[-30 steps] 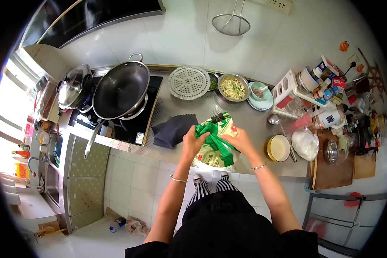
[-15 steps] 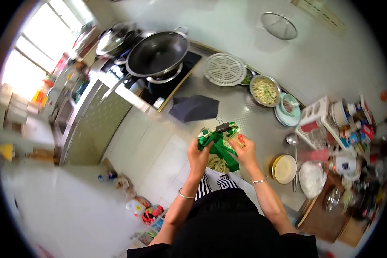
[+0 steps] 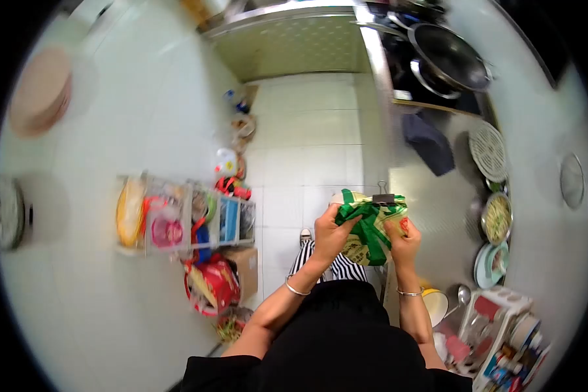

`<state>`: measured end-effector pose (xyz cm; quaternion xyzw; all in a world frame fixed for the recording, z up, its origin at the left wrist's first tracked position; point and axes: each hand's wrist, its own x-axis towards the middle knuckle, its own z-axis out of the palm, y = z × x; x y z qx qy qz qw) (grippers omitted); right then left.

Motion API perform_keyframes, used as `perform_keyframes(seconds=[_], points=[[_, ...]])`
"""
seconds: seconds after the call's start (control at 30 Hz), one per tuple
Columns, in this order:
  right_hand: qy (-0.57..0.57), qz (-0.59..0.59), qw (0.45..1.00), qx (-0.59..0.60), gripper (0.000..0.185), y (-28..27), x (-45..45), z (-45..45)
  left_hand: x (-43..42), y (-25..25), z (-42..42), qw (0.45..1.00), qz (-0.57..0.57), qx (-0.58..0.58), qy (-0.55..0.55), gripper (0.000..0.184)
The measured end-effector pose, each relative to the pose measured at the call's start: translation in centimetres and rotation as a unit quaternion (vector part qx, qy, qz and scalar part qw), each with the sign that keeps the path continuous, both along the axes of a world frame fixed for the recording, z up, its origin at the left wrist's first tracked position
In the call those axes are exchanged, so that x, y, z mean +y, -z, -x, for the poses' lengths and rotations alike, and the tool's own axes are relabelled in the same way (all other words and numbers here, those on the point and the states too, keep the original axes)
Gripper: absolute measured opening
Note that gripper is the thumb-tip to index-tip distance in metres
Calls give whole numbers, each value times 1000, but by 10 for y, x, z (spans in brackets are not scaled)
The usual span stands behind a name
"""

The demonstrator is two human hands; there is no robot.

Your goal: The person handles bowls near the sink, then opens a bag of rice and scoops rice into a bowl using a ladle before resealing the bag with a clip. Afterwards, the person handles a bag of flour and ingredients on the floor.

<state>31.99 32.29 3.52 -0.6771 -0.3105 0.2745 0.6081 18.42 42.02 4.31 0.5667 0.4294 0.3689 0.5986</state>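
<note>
Between my two hands is a green and cream plastic food bag [image 3: 371, 230], its top folded over. A black binder clip [image 3: 383, 199] grips the folded top edge. My left hand [image 3: 332, 233] is closed on the bag's left side, thumb across the front. On the right side, my right hand [image 3: 404, 244] pinches the bag near a small red mark. The bag hangs in front of my body, over the floor beside the counter edge. What is inside the bag cannot be seen.
Along the right runs a steel counter [image 3: 417, 196] with a dark cloth [image 3: 428, 144], a wok [image 3: 449, 55] on the stove and a bowl of shredded food [image 3: 496, 219]. To the left stand a storage rack [image 3: 188, 219] and a red bag [image 3: 212, 285] on the tiled floor [image 3: 307, 157].
My view has turned left, so the counter and stove now lie to the right and the rack shows on the left. Both hands still hold the clipped bag.
</note>
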Motion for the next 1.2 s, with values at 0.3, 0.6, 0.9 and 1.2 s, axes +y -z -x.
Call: perform_keyframes(seconds=[0.3, 0.6, 0.9, 1.2], points=[[-163, 53, 985, 9, 13, 27, -6, 101, -50, 25, 137, 992, 20, 53, -114, 16], [-205, 62, 976, 40, 8, 46, -70, 259, -121, 41, 301, 986, 17, 88, -142, 17], [-236, 105, 958, 123, 9, 74, -176, 379, -240, 59, 426, 975, 10, 145, -171, 18], [-347, 133, 926, 60, 8, 107, -247, 414, -359, 102, 462, 952, 73, 128, -269, 17]])
